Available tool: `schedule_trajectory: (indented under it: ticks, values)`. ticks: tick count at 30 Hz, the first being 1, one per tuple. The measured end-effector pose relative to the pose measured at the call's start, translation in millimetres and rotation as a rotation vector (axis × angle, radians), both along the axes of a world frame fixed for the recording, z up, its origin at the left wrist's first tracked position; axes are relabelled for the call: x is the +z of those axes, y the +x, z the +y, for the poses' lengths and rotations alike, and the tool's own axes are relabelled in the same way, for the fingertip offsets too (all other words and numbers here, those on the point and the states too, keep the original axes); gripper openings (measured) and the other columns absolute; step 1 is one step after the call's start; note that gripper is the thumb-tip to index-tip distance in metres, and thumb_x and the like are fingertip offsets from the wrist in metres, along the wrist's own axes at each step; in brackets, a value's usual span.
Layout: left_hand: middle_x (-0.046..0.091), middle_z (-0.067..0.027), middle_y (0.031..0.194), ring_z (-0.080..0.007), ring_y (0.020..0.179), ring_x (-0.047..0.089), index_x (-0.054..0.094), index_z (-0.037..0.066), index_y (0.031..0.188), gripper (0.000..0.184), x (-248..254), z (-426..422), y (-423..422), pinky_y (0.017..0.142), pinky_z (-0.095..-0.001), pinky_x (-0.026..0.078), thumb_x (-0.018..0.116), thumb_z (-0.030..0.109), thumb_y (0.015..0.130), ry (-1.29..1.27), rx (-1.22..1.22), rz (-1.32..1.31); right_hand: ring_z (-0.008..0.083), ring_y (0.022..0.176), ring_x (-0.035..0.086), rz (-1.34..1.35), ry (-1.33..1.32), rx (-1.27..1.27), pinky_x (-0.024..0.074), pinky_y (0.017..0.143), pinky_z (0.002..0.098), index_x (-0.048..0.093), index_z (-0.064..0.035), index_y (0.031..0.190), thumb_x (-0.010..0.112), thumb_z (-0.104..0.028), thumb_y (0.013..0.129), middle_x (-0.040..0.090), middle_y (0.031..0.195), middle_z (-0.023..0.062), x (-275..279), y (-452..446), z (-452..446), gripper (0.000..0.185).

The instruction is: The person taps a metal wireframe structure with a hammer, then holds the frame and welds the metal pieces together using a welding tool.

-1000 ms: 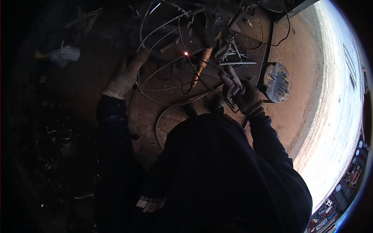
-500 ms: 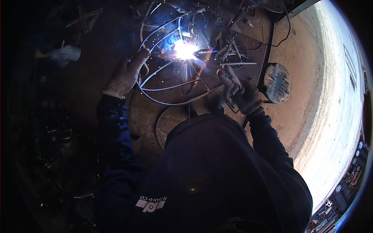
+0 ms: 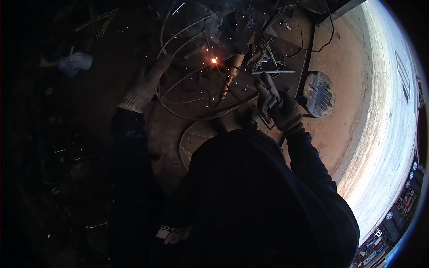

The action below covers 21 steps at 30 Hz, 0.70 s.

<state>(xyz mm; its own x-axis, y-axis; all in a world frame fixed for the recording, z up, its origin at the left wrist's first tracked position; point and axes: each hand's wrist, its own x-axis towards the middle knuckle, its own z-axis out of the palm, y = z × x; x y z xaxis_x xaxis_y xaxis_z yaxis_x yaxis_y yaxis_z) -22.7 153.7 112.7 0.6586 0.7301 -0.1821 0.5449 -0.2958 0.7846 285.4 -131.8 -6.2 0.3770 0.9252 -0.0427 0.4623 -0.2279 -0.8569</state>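
Metal hoops (image 3: pixel 185 77) are seemingly being steadied by the gripping left hand (image 3: pixel 146 85), the right hand (image 3: pixel 287 111) clutching an electrode holder (image 3: pixel 269 93).

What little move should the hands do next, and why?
Maybe ease the right hand back slightly, lifting its holder away: a spot on the wire frame glows orange, so a look at it seems sensible. The left hand is at the frame's edge, well placed to steady it.
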Motion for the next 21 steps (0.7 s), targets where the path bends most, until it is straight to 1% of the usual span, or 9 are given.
schedule_trajectory:
  ticks: [2,3,5,9,11,15,17,19,21]
  values:
    - [0.069,-0.0079,0.112,-0.0155,0.104,0.063,0.068,0.003,0.123,0.044,7,-6,2,0.091,-0.0312,0.048,0.061,0.039,0.098,-0.089,0.114,-0.168,0.0345,0.098,0.069,0.008,-0.04,0.002,0.0538,0.083,0.0426,0.06,-0.0022,0.122,0.075,-0.037,0.079,0.069,0.105,0.021,-1,-1,1,0.057]
    - [0.069,-0.0079,0.112,-0.0155,0.104,0.063,0.068,0.003,0.123,0.044,13,-10,5,0.091,-0.0312,0.048,0.061,0.039,0.098,-0.088,0.115,-0.169,0.0353,0.098,0.068,-0.012,-0.039,0.007,0.0537,0.083,0.0432,0.061,-0.0026,0.121,0.076,-0.036,0.078,0.069,0.105,0.0209,-3,0,-1,0.057]
    - [0.068,-0.0113,0.121,-0.0186,0.112,0.062,0.066,0.002,0.126,0.049,22,-14,9,0.097,-0.033,0.046,0.061,0.042,0.097,-0.164,0.161,-0.1,0.0362,0.098,0.068,-0.033,-0.039,0.011,0.0536,0.083,0.0437,0.062,-0.0031,0.12,0.077,-0.036,0.077,0.069,0.105,0.0208,-4,0,-3,0.056]
    - [0.067,-0.0128,0.125,-0.0214,0.117,0.061,0.064,0.001,0.129,0.057,17,-9,7,0.1,-0.0344,0.045,0.061,0.047,0.096,-0.087,0.105,-0.034,0.0366,0.098,0.068,-0.046,-0.063,0.023,0.0536,0.084,0.0436,0.062,-0.0033,0.122,0.078,-0.036,0.076,0.069,0.104,0.0203,0,-1,-3,0.059]
    - [0.05,-0.014,0.145,-0.0187,0.131,0.052,0.041,-0.001,0.146,0.041,30,-11,14,0.109,-0.0316,0.042,0.04,0.014,0.107,-0.279,0.199,0.134,0.0367,0.098,0.068,-0.047,-0.081,0.025,0.0537,0.084,0.0436,0.061,-0.0031,0.122,0.078,-0.037,0.076,0.07,0.104,0.0202,0,-1,-2,0.06]
    - [0.048,-0.0142,0.147,-0.0189,0.132,0.051,0.039,-0.003,0.146,0.041,20,-3,7,0.109,-0.0303,0.042,0.04,0.013,0.108,-0.332,0.2,0.107,0.0366,0.098,0.069,-0.052,-0.083,0.025,0.0542,0.084,0.0435,0.061,-0.0026,0.122,0.078,-0.039,0.076,0.07,0.104,0.0205,-7,1,-2,0.061]
    - [0.048,-0.0147,0.148,-0.0192,0.133,0.05,0.038,-0.004,0.146,0.043,15,1,2,0.109,-0.0303,0.041,0.041,0.014,0.107,-0.261,0.04,0.075,0.0366,0.098,0.069,-0.073,-0.078,0.023,0.0544,0.084,0.0433,0.061,-0.0024,0.122,0.077,-0.04,0.076,0.07,0.104,0.0206,-6,-1,-1,0.062]
    - [0.048,-0.0147,0.147,-0.0192,0.133,0.05,0.038,-0.004,0.146,0.044,16,1,4,0.109,-0.0308,0.041,0.041,0.015,0.107,-0.304,0.108,0.117,0.0372,0.097,0.069,-0.022,-0.117,0.004,0.0544,0.083,0.0439,0.061,-0.0022,0.123,0.076,-0.042,0.077,0.07,0.104,0.0212,-3,-3,0,0.063]
    - [0.049,-0.0148,0.147,-0.0192,0.134,0.05,0.038,-0.003,0.146,0.045,21,-3,8,0.109,-0.0313,0.04,0.041,0.017,0.107,-0.347,0.177,0.16,0.0374,0.098,0.069,-0.049,-0.12,0.013,0.0544,0.083,0.0441,0.061,-0.0021,0.123,0.076,-0.043,0.077,0.07,0.104,0.0214,-4,-2,1,0.063]
